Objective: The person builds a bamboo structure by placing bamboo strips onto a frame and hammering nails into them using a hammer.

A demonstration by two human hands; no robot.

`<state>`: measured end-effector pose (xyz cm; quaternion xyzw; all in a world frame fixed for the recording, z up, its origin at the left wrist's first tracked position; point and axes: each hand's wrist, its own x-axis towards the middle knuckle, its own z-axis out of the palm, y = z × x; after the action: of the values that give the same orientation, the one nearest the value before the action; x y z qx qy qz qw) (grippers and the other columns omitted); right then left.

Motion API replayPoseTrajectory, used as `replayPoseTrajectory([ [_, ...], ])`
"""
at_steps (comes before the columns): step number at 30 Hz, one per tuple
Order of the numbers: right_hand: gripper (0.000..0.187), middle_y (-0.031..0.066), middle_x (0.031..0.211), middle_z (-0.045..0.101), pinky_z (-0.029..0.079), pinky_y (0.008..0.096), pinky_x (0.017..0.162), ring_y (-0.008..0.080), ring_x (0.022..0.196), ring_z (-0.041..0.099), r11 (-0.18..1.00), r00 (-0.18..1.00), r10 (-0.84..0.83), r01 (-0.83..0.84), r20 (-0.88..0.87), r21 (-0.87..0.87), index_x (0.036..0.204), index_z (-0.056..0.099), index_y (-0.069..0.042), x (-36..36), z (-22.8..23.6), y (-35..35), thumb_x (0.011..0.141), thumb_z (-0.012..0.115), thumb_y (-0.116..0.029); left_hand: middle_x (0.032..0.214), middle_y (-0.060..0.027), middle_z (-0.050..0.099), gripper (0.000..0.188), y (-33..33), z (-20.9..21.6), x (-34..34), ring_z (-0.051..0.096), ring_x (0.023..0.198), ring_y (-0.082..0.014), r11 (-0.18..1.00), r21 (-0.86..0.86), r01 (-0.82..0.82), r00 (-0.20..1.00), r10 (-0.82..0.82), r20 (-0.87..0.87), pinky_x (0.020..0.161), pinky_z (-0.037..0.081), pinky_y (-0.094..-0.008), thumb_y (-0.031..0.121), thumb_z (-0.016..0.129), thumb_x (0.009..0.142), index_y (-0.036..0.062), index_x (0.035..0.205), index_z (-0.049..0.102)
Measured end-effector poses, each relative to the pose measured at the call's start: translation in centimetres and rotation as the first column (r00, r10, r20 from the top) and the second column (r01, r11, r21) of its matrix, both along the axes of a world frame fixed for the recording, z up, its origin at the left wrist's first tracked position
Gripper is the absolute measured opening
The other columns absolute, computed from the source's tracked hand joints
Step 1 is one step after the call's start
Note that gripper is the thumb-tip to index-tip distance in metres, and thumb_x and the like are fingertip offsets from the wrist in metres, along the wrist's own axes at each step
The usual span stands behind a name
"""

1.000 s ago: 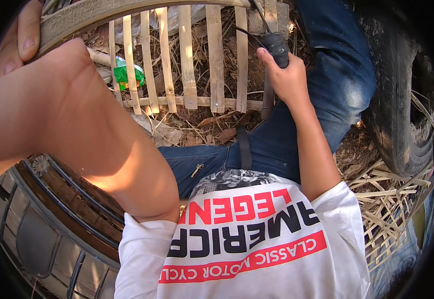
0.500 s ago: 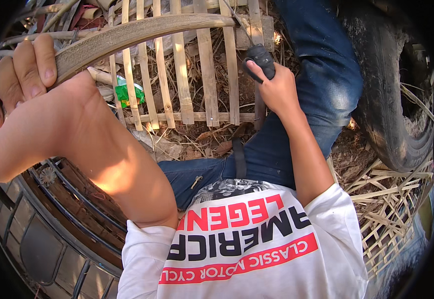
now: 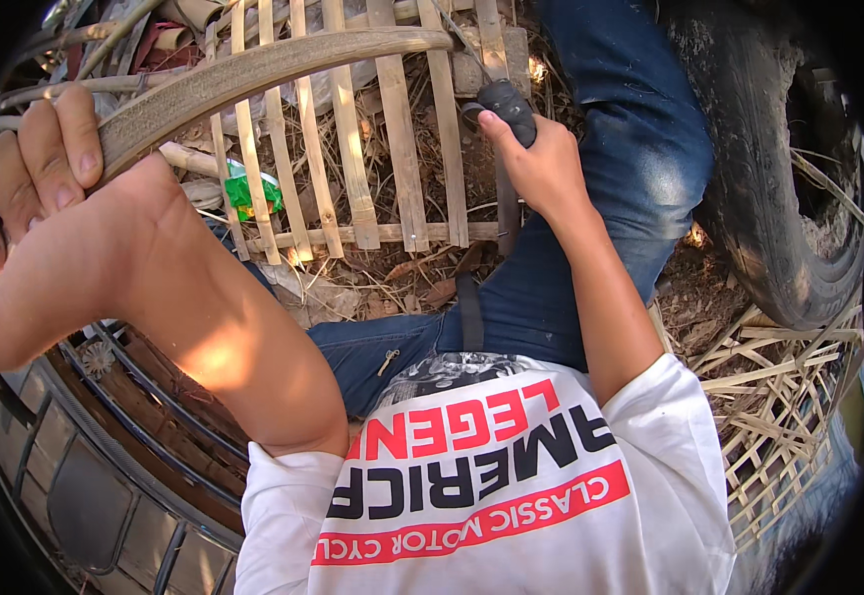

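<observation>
A long, curved, flat strip of bamboo or wood [image 3: 263, 71] is gripped near its near-left end by my left hand [image 3: 119, 213], with the fingers curled over it. It rises to the right above a bamboo slat frame [image 3: 389, 129]. My right hand [image 3: 541, 167] is closed around the black wrapped handle [image 3: 507, 107] of a tool. The tool's thin metal blade [image 3: 460, 32] slants up and left, passing by the strip's far end; whether they touch, I cannot tell. Its upper end runs out of the picture.
A worn black tire [image 3: 744, 188] stands at the right beside my jeans-covered leg [image 3: 640, 149]. Woven bamboo strips [image 3: 774, 426] lie below it. A green wrapper [image 3: 253, 188] lies by the slats. At the lower left is a black metal frame with bars [image 3: 169, 436]. Dry leaves cover the ground.
The view has shifted slightly, so most things sit a little farther left. My right hand with the tool has moved slightly away from me. My left hand keeps its grip on the strip.
</observation>
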<state>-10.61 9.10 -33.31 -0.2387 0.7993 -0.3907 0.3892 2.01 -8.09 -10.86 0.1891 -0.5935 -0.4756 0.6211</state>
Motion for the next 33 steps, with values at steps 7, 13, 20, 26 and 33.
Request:
replayPoseTrajectory([
  [7,0.057,0.0154,0.065,0.066,0.051,0.0377,0.062,0.029,0.064,0.066,0.999,0.999,0.008,-0.01,-0.039,-0.053,0.082,0.068,0.004,0.5,-1.3,0.2,0.082,0.067,-0.053,0.045,0.0051,0.017,0.057,-0.4,-0.2,0.3,0.015,0.033,-0.0084,0.999,-0.034,-0.026,0.999,0.025,-0.03,0.028,0.019,-0.0232,0.059,0.038,0.096,0.0183,0.058,0.025],
  [13,0.051,0.0154,0.066,0.066,0.051,0.0377,0.063,0.0269,0.065,0.066,0.982,1.0,-0.01,0.008,-0.012,-0.19,0.083,0.068,0.003,1.4,1.8,0.3,0.083,0.068,-0.049,0.045,0.0033,0.027,0.038,-1.3,0.6,1.7,0.024,0.035,-0.0091,0.992,0.028,0.125,0.992,-0.125,-0.008,0.039,0.022,-0.0239,0.044,0.049,0.075,0.0204,0.05,0.031],
  [20,0.057,0.0162,0.065,0.065,0.05,0.0396,0.064,0.0303,0.065,0.066,0.999,1.0,-0.025,0.025,-0.006,-0.044,0.082,0.067,0.004,1.3,1.4,-0.2,0.083,0.066,-0.053,0.046,0.0051,0.016,0.059,0.2,-0.4,0.0,0.015,0.034,-0.0088,0.992,-0.012,-0.127,0.991,0.127,-0.04,0.03,0.02,-0.0228,0.062,0.04,0.094,0.0178,0.059,0.024],
  [26,0.056,0.0161,0.066,0.065,0.05,0.0383,0.063,0.0285,0.064,0.066,1.0,1.0,-0.024,0.024,-0.002,0.007,0.081,0.067,0.005,0.8,0.1,0.2,0.082,0.068,-0.051,0.045,0.0021,0.026,0.048,-2.2,0.1,2.6,0.023,0.036,-0.0101,0.996,0.065,0.059,0.998,-0.057,-0.028,0.037,0.021,-0.0232,0.055,0.051,0.079,0.0187,0.055,0.032],
  [33,0.052,0.0143,0.067,0.066,0.05,0.0358,0.062,0.0247,0.063,0.065,1.0,1.0,-0.011,0.011,-0.024,-0.009,0.08,0.067,0.003,0.6,-0.3,0.8,0.083,0.069,-0.049,0.045,0.0017,0.028,0.043,-3.6,0.3,3.2,0.026,0.037,-0.0101,0.962,0.055,0.268,0.964,-0.267,-0.01,0.04,0.023,-0.0249,0.05,0.052,0.076,0.0193,0.053,0.033],
])
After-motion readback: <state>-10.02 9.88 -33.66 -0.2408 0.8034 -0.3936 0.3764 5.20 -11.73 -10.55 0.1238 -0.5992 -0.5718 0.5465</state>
